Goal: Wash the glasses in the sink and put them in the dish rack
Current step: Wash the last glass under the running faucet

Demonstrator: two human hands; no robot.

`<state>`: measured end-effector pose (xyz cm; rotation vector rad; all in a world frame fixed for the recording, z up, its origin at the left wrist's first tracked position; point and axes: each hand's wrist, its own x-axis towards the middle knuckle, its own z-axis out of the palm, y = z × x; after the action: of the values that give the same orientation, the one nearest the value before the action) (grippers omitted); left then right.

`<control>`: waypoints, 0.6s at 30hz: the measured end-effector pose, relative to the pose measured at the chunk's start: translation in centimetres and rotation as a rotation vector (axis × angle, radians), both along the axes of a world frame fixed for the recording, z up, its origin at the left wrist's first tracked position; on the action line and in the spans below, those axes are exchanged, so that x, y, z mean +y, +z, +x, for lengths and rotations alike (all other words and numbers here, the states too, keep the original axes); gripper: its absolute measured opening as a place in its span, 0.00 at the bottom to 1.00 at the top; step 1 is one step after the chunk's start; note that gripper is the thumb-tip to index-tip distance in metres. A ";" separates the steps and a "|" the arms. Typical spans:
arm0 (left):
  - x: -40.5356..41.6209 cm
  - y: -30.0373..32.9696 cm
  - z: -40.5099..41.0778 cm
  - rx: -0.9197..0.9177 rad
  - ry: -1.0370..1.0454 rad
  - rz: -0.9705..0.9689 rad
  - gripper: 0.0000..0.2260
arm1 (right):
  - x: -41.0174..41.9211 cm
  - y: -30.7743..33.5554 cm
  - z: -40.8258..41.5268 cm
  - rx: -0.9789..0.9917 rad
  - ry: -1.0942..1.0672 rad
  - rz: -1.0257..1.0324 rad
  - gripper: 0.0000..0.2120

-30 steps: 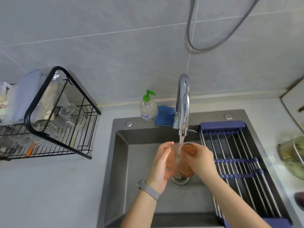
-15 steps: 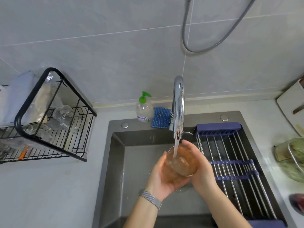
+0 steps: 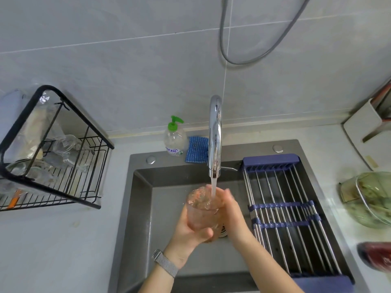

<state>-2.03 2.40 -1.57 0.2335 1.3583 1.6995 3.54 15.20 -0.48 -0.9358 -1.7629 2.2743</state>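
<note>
Glass [image 3: 201,212] was clear with a pinkish tint. Sink [image 3: 139,208] was dark grey, tap [image 3: 215,136] shiny chrome. Dish rack [image 3: 53,157] was black wire. Soap bottle [image 3: 175,138] was clear with a green pump. Cloth [image 3: 196,149] was blue, striped weave. Roll-up rack [image 3: 285,208] was steel rods with navy ends. Watch strap [image 3: 167,263] was grey mesh. Wall tiles [image 3: 127,70] were pale grey; bench [image 3: 53,240] was light grey.

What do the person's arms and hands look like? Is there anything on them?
Both forearms are bare, with no sleeves showing. The left hand has a grey woven watch band round its wrist. The right hand wears nothing. No gloves or rings show.
</note>
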 end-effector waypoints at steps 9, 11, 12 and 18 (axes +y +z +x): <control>-0.3 -0.6 -0.3 0.069 0.151 -0.131 0.38 | 7.7 2.4 -4.0 0.210 -0.487 -0.957 0.38; -0.4 -0.7 -0.2 0.066 0.162 -0.150 0.39 | 8.6 2.5 -4.5 0.299 -0.509 -0.964 0.38; -0.5 -0.7 -0.1 0.067 0.168 -0.163 0.39 | 8.8 2.3 -4.6 0.321 -0.512 -0.951 0.37; -0.3 -0.2 0.3 0.161 0.252 -0.207 0.42 | 7.6 -0.6 -2.3 -0.018 -0.405 -0.848 0.23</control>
<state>-1.68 2.15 -1.82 0.0846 1.7316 1.7568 1.28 22.76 -1.05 -1.2629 -0.4592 2.6915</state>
